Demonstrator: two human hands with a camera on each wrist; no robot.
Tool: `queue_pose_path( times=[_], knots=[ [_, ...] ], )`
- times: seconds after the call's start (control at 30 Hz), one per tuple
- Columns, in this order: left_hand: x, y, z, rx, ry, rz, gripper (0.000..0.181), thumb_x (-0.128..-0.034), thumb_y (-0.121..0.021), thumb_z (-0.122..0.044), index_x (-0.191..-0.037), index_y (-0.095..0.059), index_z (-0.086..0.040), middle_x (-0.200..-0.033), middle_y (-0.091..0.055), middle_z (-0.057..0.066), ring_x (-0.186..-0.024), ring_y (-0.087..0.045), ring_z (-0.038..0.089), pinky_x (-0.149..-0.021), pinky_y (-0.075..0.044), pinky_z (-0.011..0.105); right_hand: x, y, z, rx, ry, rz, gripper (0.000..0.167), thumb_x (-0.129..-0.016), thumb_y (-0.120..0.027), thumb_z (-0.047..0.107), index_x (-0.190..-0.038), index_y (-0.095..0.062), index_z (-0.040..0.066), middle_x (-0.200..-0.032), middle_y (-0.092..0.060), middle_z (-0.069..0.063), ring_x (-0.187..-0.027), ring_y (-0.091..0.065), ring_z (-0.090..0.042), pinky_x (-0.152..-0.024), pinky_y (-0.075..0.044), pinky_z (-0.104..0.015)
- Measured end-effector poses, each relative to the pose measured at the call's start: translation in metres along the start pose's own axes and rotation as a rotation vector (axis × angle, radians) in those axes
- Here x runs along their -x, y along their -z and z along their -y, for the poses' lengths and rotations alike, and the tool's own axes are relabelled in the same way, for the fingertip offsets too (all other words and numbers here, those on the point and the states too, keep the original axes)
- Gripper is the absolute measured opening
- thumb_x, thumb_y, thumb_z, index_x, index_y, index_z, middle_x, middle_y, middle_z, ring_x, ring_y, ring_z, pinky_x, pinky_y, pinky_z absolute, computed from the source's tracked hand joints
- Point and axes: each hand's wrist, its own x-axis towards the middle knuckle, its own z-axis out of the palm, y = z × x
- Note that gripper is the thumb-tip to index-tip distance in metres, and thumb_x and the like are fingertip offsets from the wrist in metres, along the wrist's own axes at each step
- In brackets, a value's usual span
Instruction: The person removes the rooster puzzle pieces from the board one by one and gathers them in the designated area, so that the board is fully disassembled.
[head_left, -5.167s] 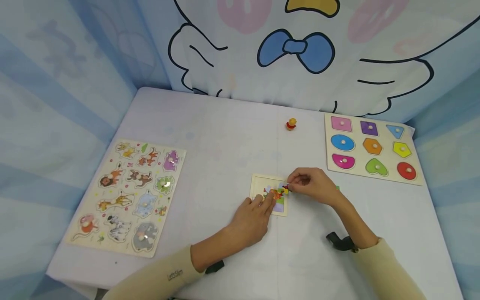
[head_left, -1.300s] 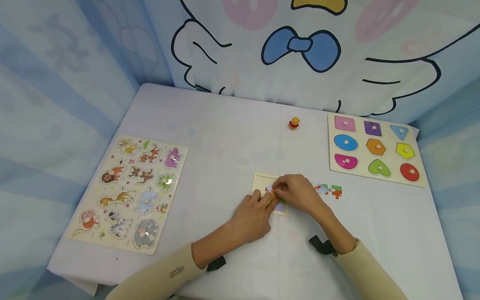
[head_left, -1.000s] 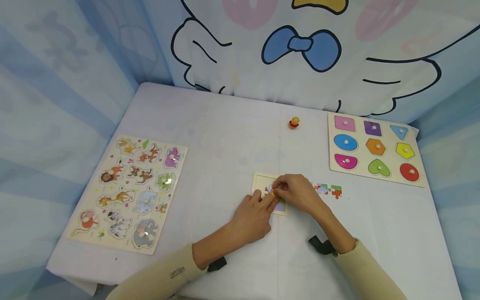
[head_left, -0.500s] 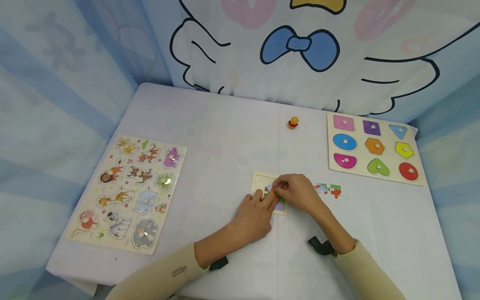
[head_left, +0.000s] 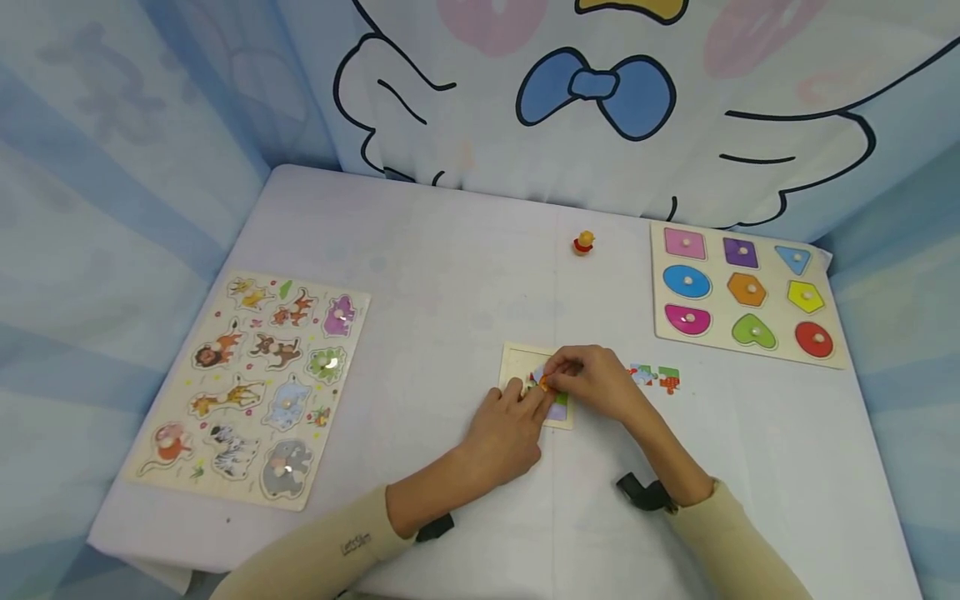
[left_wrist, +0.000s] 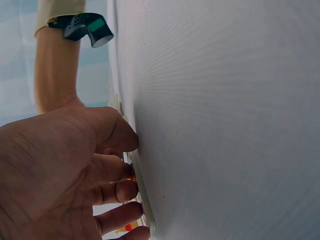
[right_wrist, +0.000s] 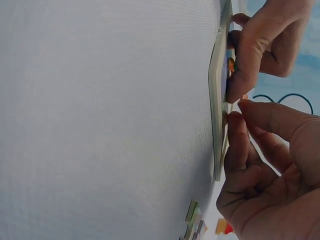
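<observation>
A small wooden jigsaw tray with a partly visible colourful picture lies on the table in front of me. My left hand rests its fingertips on the tray from the near left. Over the tray's middle, my right hand pinches a small jigsaw piece, of which a bit of orange shows at the fingertips in the right wrist view. Both hands' fingertips nearly meet there, hiding much of the picture. Just right of the right hand lie loose jigsaw pieces, partly covered by it.
On the left lies an animal knob-puzzle board. A shape knob-puzzle board is at the back right. One small yellow-and-red toy figure stands toward the back of the white table.
Since the oldest frame, my right hand has moved left from the tray's right edge to its middle, uncovering loose pieces. Over the last second both hands have stayed almost still.
</observation>
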Motion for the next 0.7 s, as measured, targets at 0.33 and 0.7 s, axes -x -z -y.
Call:
queue_pose_path(
  times=[0.33,0.7],
  knots=[
    [-0.0012,-0.0006,-0.0007,0.010,0.003,0.007,0.064,-0.0934,-0.055,-0.043,-0.151,-0.043,-0.018,-0.119,-0.044,-0.004,-0.094,-0.037,0.020,-0.066,-0.034,0.028,0.0010,0.0005,0.0036,-0.001,-0.013,-0.014,0.004,-0.087,-0.074,0.012,-0.089,-0.074,0.009,-0.075,-0.064,0.007,-0.070,-0.057,-0.015,-0.064,-0.047,-0.029],
    [0.0010,0.0008,-0.0006,0.025,0.005,-0.012,0.065,-0.0923,-0.057,-0.042,-0.151,-0.043,-0.017,-0.119,-0.048,-0.003,-0.091,-0.037,0.018,-0.064,-0.034,0.027,0.0055,-0.0012,-0.0016,-0.108,0.017,-0.048,0.003,-0.087,-0.075,0.013,-0.090,-0.076,0.013,-0.076,-0.067,0.006,-0.066,-0.057,-0.016,-0.060,-0.046,-0.027]
  ],
)
